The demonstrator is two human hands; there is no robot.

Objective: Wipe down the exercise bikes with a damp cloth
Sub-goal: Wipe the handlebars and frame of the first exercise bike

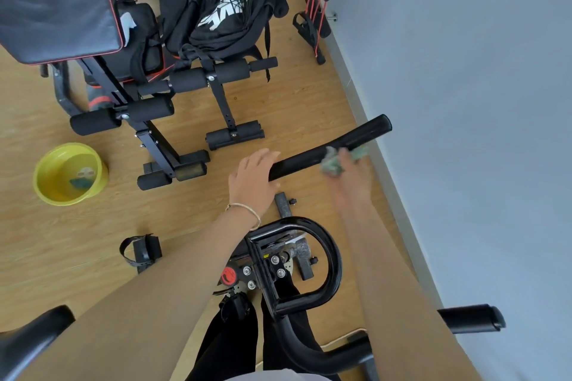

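A black exercise bike stands below me, with its curved handlebar loop [332, 260] in the lower middle and its black front floor bar [365, 136] stretching up to the right. My left hand [253, 176] rests over the near end of that bar, fingers lying across it. My right hand [351, 175], blurred by motion, holds a crumpled green cloth [332, 162] against the middle of the bar. A bike pedal with a strap [140, 250] shows at the lower left.
A yellow basin [69, 173] with water and a green cloth in it sits on the wooden floor at the left. A black weight bench [148, 96] carrying a black bag [229, 9] fills the upper left. The grey wall [464, 102] runs close along the right.
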